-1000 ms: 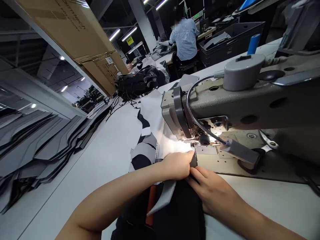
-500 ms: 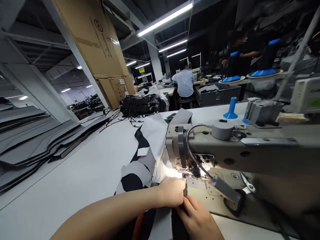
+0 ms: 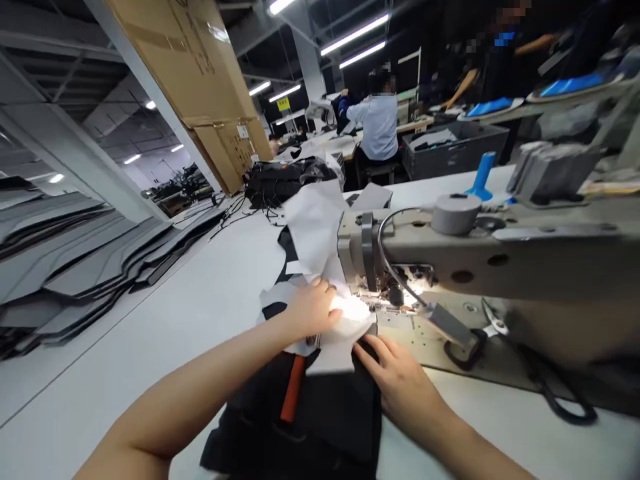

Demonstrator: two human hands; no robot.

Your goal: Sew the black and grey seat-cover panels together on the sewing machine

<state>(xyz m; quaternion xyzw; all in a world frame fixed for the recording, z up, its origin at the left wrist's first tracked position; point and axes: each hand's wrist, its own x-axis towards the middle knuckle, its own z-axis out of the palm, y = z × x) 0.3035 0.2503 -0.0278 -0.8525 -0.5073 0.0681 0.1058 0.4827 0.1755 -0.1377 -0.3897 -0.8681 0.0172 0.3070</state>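
Observation:
Bent fingers of my left hand (image 3: 314, 308) grip pale grey fabric (image 3: 333, 353) just left of the lit needle area of a sewing machine (image 3: 400, 253). The grey piece lies folded over black fabric (image 3: 335, 413), which spreads toward me over the table edge. My right hand (image 3: 400, 370) rests with its fingers stretched out on the right edge of the fabric, in front of the presser foot. An orange-red strip (image 3: 293, 390) lies on the black fabric below my left wrist. More grey fabric (image 3: 313, 220) stands up beyond my left hand.
Scissors (image 3: 495, 321) lie on the machine bed at right, near a small lamp (image 3: 453, 328). Stacked grey panels (image 3: 100, 253) cover the left side. A cardboard box (image 3: 200, 80) stands behind. A person in a light blue shirt (image 3: 379, 127) sits farther back, near a grey crate (image 3: 455, 150).
My left hand has moved away from the right hand, up and left, onto the grey fabric. The right hand is slightly higher with straighter fingers. The grey fabric has shifted, and the view has tilted down.

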